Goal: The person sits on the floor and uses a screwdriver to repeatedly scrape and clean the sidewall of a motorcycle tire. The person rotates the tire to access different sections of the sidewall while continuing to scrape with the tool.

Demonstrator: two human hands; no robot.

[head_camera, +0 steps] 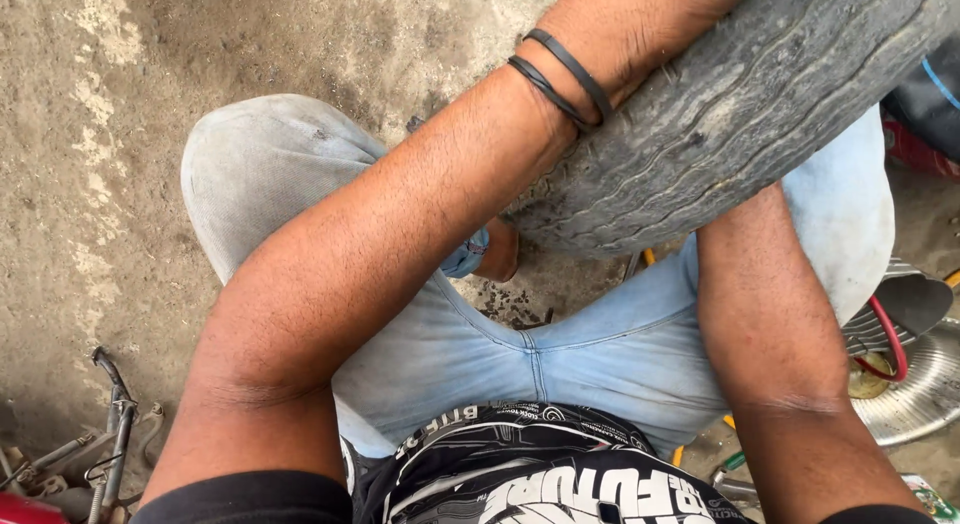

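Bare concrete floor [90,164] open along the left and top, stained and gritty; cluttered only at the corners. At lower left, metal levers and cables [110,434] lying close to the left elbow. At right, a shiny metal dish [920,384] and a red hose [890,334] crowding the right knee, leaving little room on that side. One worn tyre [740,114] slanting across the upper right, resting over the right thigh, running out of view at the top right corner, its tread cracked and grooved. Crouched over it, knees spread in pale jeans [520,354], a small patch of littered floor showing between the legs. Left arm crossing diagonally from lower left up to the tyre, left hand [640,24] laid on the tyre's upper edge at the top of the picture, fingers cut off by the frame, so grip impossible to judge. Two black bands [560,79] around the left wrist, side by side. Right forearm rising straight from the lower right and passing behind the tyre; right hand hidden beneath it, open or closed impossible to tell. Counted: one tyre, two wrist bands, one dish, one red hose, two arms in black sleeves.
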